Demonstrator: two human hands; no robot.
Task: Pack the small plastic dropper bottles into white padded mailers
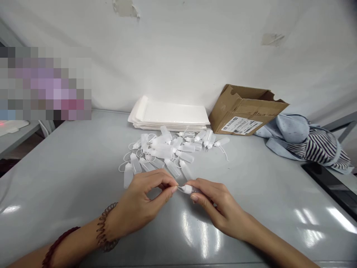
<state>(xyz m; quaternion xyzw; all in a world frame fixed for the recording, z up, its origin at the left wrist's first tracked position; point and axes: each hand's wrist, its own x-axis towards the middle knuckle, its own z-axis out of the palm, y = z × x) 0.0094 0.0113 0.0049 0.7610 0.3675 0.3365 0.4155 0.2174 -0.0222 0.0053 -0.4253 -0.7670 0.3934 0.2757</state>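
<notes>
Here, shows two bare hands meeting near the middle of a grey table (69, 167). Has the left hand (142, 201) pinched, thumb against forefinger, on the tip end of a small translucent dropper bottle (187, 189), and the right hand (216, 206) closed by its fingertips round the bottle's body. Cannot tell whether the bottle touches the tabletop. Carries a coiled brown band (104, 230) and a red cord (55, 247) on the left wrist.

Just beyond the hands, a loose pile of like bottles (164, 149) on their sides, with thin looped tethers. Farther off, a flat stack of white pouches (170, 115). To its right, a tipped, open cardboard box (245, 108). Far right, a crumpled blue garment (290, 130) over striped cloth (318, 147), and nearer, a dark flat panel (331, 186). Far left, a blurred-out patch.

Possible trouble: a tiny, smooth bottle held only by fingertips, so liable to slip and fall among the pile, hard then to tell from the rest. Also a chance of snagging a tether loop and dragging neighbouring bottles along.

Writing: a white shipping label (242, 125) on the box's side, with barcode and black print too small to read. No brand legible anywhere.
</notes>
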